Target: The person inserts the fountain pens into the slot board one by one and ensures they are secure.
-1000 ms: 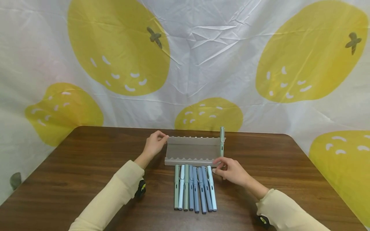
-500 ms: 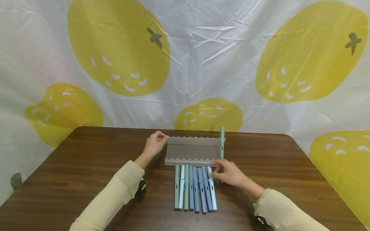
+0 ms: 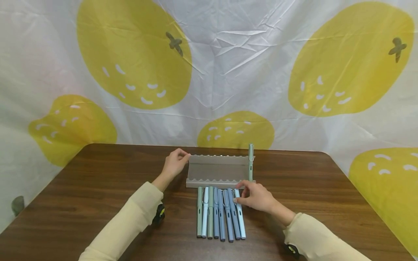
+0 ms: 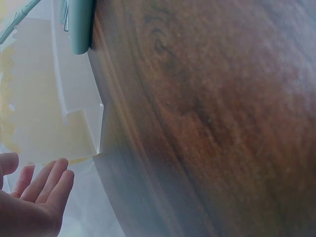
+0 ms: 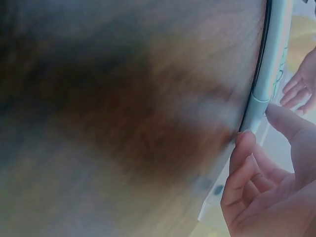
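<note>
Pens (image 3: pixel 221 221) lie in a row of eight at the lower middle of the head view, green, pale blue and slate blue, their upper ends just below the front edge of the rack (image 3: pixel 212 172). My right hand (image 3: pixel 258 196) is at the right end of that row, thumb and index finger pinching the upper end of the rightmost pen (image 3: pixel 241 224), a pale blue one flat on the table (image 3: pixel 130 170). My left hand (image 3: pixel 173 165) is left of centre, at the rack's upper left corner; it seems to pinch that corner, though the left wrist view hides part of my grip. The rack sits at the middle of the frame, translucent, with scalloped edges. One green pen (image 3: pixel 250 163) rests in its right end, leaning on the back edge. Behind the table, a white cloth (image 3: pixel 225 90) printed with yellow lemons fills the upper frame.
</note>
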Available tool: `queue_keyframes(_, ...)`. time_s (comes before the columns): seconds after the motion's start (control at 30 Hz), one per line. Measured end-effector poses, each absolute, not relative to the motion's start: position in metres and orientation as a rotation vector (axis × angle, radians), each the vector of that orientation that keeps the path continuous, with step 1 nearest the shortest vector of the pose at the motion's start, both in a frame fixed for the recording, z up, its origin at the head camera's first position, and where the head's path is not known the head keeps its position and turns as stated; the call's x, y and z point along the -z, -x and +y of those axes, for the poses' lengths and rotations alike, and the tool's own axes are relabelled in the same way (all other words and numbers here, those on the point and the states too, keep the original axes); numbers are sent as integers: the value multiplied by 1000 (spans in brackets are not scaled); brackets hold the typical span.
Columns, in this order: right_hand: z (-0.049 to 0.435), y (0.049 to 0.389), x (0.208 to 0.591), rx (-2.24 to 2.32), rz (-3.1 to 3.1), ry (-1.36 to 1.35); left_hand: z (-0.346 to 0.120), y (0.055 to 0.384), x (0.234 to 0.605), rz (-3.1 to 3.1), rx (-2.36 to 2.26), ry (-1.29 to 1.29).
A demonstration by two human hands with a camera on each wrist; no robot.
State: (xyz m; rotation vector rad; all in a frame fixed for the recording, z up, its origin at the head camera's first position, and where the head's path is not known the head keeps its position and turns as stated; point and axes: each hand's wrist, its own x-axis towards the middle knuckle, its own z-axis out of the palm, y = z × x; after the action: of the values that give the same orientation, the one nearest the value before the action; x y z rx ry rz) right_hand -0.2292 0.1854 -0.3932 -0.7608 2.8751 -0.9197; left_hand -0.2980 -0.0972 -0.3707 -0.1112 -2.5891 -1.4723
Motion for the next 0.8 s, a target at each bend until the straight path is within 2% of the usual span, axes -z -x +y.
queue_keyframes(0.33,191,229,383,889,2728,782,-97,298,370,-2592,1476,110)
queue_keyframes(0.8,190,229,384,683,2862,885,-97,299,371,-2588,1458,122)
